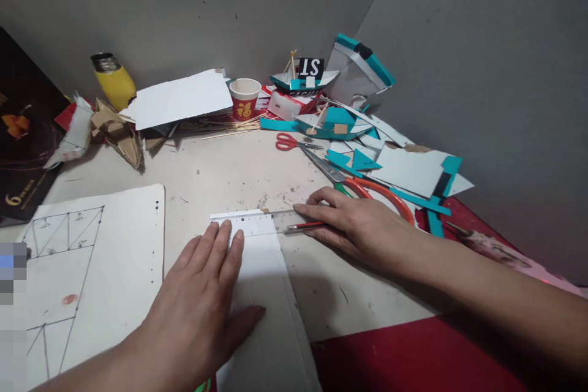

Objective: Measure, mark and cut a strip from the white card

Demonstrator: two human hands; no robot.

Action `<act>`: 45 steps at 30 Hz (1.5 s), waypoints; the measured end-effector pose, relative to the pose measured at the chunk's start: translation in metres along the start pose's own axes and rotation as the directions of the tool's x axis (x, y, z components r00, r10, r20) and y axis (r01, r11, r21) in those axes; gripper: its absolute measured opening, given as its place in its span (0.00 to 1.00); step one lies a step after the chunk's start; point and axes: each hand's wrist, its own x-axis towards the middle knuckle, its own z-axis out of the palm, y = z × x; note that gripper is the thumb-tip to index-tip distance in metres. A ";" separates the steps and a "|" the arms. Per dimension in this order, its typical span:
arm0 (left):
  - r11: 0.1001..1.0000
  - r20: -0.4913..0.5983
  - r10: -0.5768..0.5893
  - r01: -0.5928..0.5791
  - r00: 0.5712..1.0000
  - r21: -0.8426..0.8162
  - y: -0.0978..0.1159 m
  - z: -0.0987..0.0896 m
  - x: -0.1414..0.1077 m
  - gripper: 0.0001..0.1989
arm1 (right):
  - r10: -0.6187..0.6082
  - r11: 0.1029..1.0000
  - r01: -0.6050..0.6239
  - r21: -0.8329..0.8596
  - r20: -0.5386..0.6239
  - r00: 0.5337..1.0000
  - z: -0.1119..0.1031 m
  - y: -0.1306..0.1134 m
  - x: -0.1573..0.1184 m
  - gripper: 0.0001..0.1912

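Note:
My left hand [206, 294] lies flat with spread fingers on a strip of white cardboard [275, 324]. Its fingertips press on a clear ruler [257, 222] laid across the strip's far end. My right hand [342, 220] has its fingertips at the ruler's right end, past the cardboard edge. A red pen [305, 226] sits in that hand between the fingers, its tip pointing left. Just beyond my right hand lie large scissors with orange handles [397, 196]. To the left is a sheet with a drawn truss-like pattern [124, 245].
Along the back stand a yellow bottle [116, 82], a red paper cup [245, 101] and teal-white paper boats [337, 122]. Small red scissors [287, 141] lie before them. Paper scraps [404, 168] are heaped at right. A dark box [22, 135] stands left; grey walls [257, 6] enclose the table.

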 end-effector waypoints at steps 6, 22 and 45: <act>0.999 0.023 -0.018 0.019 1.000 -0.026 0.001 -0.001 -0.001 0.39 | -0.021 1.000 0.021 -0.004 -0.036 0.999 0.002 0.001 0.001 0.18; 0.999 0.037 -0.032 0.031 0.999 0.033 0.010 -0.005 0.000 0.37 | -0.037 0.999 0.035 -0.039 -0.045 0.998 0.003 0.000 0.003 0.20; 0.997 0.127 -0.001 0.012 0.992 -0.082 -0.002 -0.011 0.006 0.37 | 0.361 0.655 -0.028 0.755 -0.280 0.890 -0.055 -0.013 0.025 0.28</act>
